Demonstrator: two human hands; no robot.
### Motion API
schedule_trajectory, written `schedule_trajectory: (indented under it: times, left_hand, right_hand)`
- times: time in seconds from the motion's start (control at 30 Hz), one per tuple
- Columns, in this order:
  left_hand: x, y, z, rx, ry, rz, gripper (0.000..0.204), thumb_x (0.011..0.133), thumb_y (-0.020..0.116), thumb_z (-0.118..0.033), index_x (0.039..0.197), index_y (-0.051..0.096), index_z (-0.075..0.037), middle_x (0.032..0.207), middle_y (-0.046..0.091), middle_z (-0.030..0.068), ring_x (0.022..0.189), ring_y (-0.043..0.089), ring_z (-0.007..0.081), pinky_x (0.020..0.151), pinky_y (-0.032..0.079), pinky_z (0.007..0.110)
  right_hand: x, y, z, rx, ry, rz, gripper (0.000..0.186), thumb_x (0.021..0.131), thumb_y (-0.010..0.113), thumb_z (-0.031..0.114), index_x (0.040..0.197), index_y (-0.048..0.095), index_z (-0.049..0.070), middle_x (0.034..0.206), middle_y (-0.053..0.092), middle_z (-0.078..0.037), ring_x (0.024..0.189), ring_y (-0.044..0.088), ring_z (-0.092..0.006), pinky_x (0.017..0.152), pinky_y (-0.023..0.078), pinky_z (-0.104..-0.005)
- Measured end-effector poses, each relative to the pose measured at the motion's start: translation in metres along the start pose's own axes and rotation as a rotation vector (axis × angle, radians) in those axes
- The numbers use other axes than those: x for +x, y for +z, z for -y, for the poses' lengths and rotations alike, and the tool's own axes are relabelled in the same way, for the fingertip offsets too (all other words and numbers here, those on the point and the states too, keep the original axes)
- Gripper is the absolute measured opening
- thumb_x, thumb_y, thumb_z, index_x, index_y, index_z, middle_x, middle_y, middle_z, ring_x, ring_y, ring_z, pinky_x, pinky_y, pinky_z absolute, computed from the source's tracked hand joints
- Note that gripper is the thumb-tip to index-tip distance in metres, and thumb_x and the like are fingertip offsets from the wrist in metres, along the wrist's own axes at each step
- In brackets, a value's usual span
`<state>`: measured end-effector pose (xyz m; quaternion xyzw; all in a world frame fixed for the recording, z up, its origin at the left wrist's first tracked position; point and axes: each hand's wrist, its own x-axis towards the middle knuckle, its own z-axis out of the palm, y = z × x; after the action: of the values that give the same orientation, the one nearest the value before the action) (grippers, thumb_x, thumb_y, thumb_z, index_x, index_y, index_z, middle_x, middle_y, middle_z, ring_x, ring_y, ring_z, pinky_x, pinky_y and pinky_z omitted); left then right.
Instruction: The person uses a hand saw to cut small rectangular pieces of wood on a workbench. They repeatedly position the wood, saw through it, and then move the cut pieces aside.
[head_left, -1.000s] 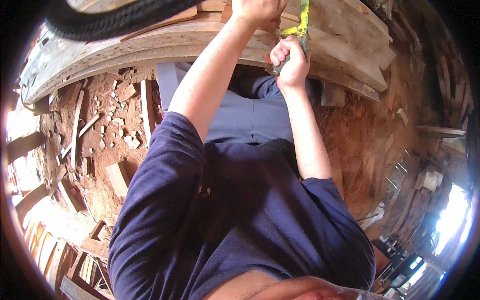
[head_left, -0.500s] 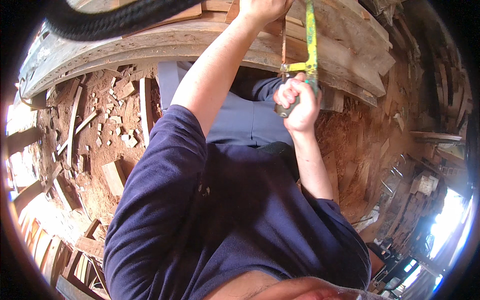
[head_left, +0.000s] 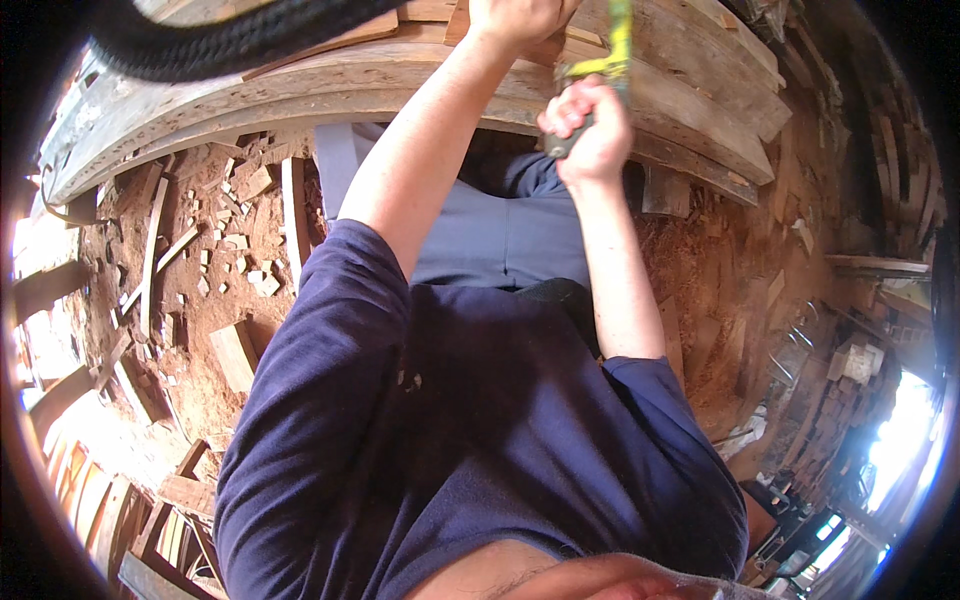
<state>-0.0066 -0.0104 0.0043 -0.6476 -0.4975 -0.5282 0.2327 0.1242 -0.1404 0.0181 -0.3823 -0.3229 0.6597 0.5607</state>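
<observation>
My right hand [head_left: 597,130] is wrapped round the dark handle of a hacksaw [head_left: 620,45] with a worn yellow-green frame. The saw points away from me over the wooden bench, its far end cut off by the upper edge. Just left of it, my left hand [head_left: 518,20] bears down on a small brown piece of wood [head_left: 545,48] on the bench. The fingers of this hand curl at the picture's top edge and are partly hidden. Where the blade meets the wood cannot be made out.
Thick planks form the bench [head_left: 400,75] across the top. A black braided strap [head_left: 240,45] crosses the upper left. Wood offcuts [head_left: 265,283] and sticks [head_left: 150,255] litter the sawdust-covered floor on the left. More stacked timber [head_left: 815,420] stands at the right.
My right hand has pushed the hacksaw forward, away from my body and over the bench. My left hand stays almost in place on the wood.
</observation>
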Motion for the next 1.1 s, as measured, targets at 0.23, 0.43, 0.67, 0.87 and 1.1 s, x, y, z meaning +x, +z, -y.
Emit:
schedule_trajectory:
  times: [0.23,0.43,0.67,0.87,1.1]
  left_hand:
    - [-0.001,0.009,0.003,0.054,0.006,0.001,0.043,0.097,0.065,-0.037,0.058,0.059,-0.019,0.050,0.061,0.0074,0.045,0.062,0.0291,0.055,0.048,0.046]
    - [0.000,0.019,0.009,0.076,0.011,-0.021,0.046,0.098,0.064,-0.037,0.056,0.058,-0.020,0.048,0.059,0.0092,0.043,0.061,0.0304,0.053,0.048,0.047]
    - [0.003,0.005,0.006,-0.018,-0.098,0.073,0.046,0.098,0.064,-0.035,0.055,0.061,-0.018,0.050,0.062,0.0106,0.045,0.062,0.0308,0.054,0.049,0.047]
    - [0.001,0.000,0.005,0.034,-0.022,-0.001,0.045,0.097,0.064,-0.035,0.055,0.061,-0.019,0.051,0.063,0.0098,0.047,0.064,0.0299,0.057,0.050,0.046]
    - [0.000,0.000,0.007,0.003,-0.017,0.006,0.041,0.097,0.065,-0.032,0.059,0.062,-0.018,0.052,0.063,0.0086,0.048,0.064,0.0297,0.058,0.049,0.046]
  right_hand:
    - [-0.010,-0.020,-0.017,-0.153,-0.112,0.071,0.023,0.091,0.054,0.017,0.073,0.042,0.011,0.060,0.039,0.000,0.052,0.040,-0.0121,0.049,0.033,-0.0289]
    - [-0.066,-0.032,-0.026,-0.283,-0.063,0.101,0.026,0.091,0.056,0.015,0.070,0.041,0.010,0.059,0.041,-0.002,0.049,0.038,-0.0128,0.050,0.034,-0.0310]
    - [-0.079,-0.029,0.013,0.010,0.068,0.113,0.018,0.092,0.057,0.009,0.076,0.050,0.008,0.061,0.042,0.000,0.050,0.041,-0.0109,0.051,0.035,-0.0280]
    - [-0.033,-0.004,0.041,0.046,-0.124,0.183,0.023,0.092,0.056,0.015,0.073,0.044,0.013,0.060,0.040,0.002,0.051,0.039,-0.0109,0.055,0.035,-0.0295]
    - [0.010,-0.001,0.008,0.072,-0.017,0.133,0.020,0.092,0.053,0.018,0.075,0.043,0.015,0.060,0.039,0.003,0.052,0.037,-0.0119,0.055,0.034,-0.0320]
